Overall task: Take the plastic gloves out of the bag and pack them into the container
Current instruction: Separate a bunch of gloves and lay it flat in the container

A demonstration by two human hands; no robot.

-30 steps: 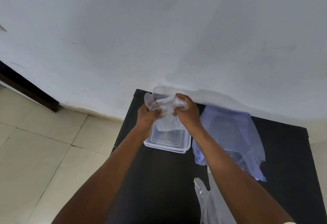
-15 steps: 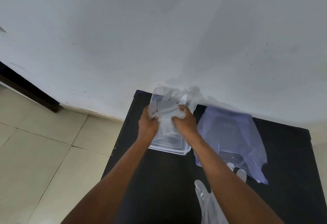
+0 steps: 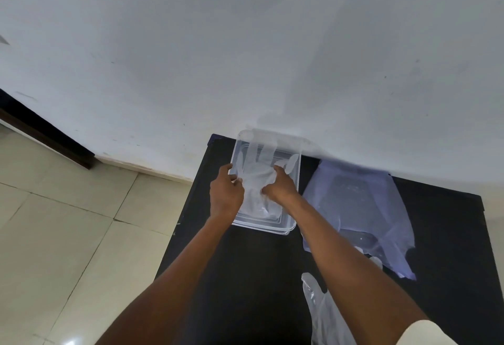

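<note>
A clear rectangular plastic container stands on the black table by the wall. A transparent plastic glove lies spread inside it, fingers pointing toward the wall. My left hand pinches the glove at the container's left rim. My right hand presses down on the glove inside the container. A pale blue plastic bag lies flat to the right. Another clear glove lies on the table near my right forearm.
A white wall rises straight behind the table. Beige floor tiles lie to the left, beyond the table's left edge. A dark skirting strip runs along the wall at far left.
Both hands have lowered the glove from above the container down into it. The bunched glove now lies spread flat with its fingers extended.
</note>
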